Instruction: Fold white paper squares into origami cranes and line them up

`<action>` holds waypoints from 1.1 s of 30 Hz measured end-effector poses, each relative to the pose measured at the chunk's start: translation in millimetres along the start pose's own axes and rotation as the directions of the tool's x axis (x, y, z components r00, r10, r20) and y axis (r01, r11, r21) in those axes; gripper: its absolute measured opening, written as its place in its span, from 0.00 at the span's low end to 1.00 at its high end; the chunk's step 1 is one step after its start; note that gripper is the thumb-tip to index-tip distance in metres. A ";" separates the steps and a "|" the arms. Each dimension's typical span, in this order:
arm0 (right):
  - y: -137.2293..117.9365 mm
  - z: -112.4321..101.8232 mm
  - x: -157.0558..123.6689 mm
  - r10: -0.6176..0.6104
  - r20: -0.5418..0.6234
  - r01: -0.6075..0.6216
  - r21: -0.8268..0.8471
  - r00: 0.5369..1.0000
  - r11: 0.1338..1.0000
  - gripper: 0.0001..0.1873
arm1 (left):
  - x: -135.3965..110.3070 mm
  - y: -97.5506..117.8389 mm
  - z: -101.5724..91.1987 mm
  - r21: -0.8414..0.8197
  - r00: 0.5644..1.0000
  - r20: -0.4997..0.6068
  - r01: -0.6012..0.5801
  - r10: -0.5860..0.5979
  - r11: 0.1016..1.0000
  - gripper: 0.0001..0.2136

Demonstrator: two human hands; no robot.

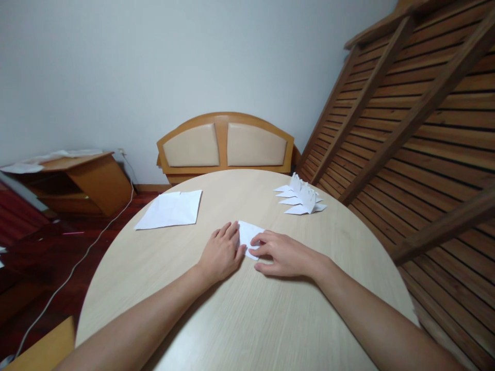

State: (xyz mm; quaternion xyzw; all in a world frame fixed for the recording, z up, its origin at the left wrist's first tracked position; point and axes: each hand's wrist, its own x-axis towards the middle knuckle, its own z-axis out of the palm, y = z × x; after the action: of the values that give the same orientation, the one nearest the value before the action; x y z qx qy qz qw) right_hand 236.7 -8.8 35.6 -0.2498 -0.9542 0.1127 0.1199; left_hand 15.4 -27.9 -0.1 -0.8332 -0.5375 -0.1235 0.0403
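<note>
A small folded white paper (249, 236) lies near the middle of the round light-wood table (232, 319). My left hand (221, 253) rests flat on the paper's left edge, fingers stretched out and pressing down. My right hand (284, 254) lies on the paper's right side, its fingers extended and pressing the fold against the table. Most of the paper is hidden under both hands.
A stack of flat white sheets (170, 209) lies at the table's far left. Several folded paper figures (301, 198) stand at the far right. Behind the table is a wooden headboard (225, 144), a slatted wooden frame (417, 129) leans at right, and a low cabinet (77, 180) stands at left.
</note>
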 end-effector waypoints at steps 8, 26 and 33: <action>23.0 -0.7 -4.1 0.157 -0.124 -0.147 0.086 0.980 0.985 0.11 | -1.9 12.1 -3.6 -0.025 0.997 -0.006 0.074 -0.074 0.997 0.29; 41.5 15.6 6.3 0.407 -0.295 -0.319 0.304 0.865 0.898 0.12 | -1.4 7.1 -0.2 -0.214 0.985 -0.042 -0.173 0.168 0.961 0.19; 41.2 14.1 4.0 0.459 -0.132 -0.394 0.341 0.879 0.853 0.13 | -1.9 5.6 0.8 -0.258 0.977 -0.029 -0.212 0.212 0.943 0.19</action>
State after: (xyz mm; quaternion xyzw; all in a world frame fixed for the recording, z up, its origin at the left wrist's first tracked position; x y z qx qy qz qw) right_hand 247.8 26.0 11.6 -0.4450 -0.8275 0.2552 0.2283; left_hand 19.9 -31.8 -0.9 -0.8842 -0.4239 -0.1880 -0.0559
